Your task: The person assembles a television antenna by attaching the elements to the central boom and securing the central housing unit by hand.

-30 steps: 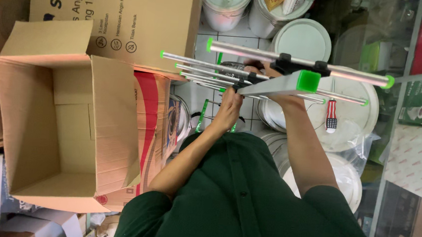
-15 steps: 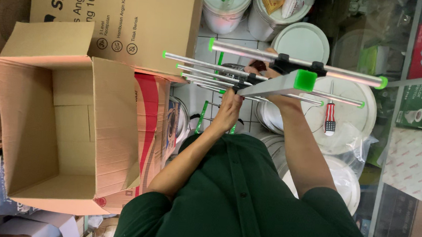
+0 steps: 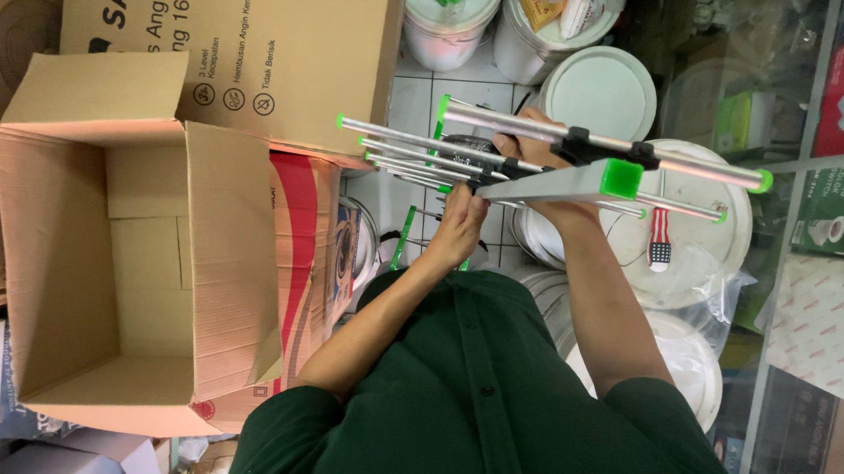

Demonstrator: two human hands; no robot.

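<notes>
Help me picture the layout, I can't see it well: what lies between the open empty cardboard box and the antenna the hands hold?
In the head view, a red-printed carton lies between the open box and the antenna.

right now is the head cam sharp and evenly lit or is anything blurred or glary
Head view: turned sideways, mostly sharp; the metal antenna in the left hand and right hand is crisp; light is soft and even, shadow only inside the open cardboard box; mild glare on the white bucket lid; the glass case at the right edge shows hazy reflections.
</notes>
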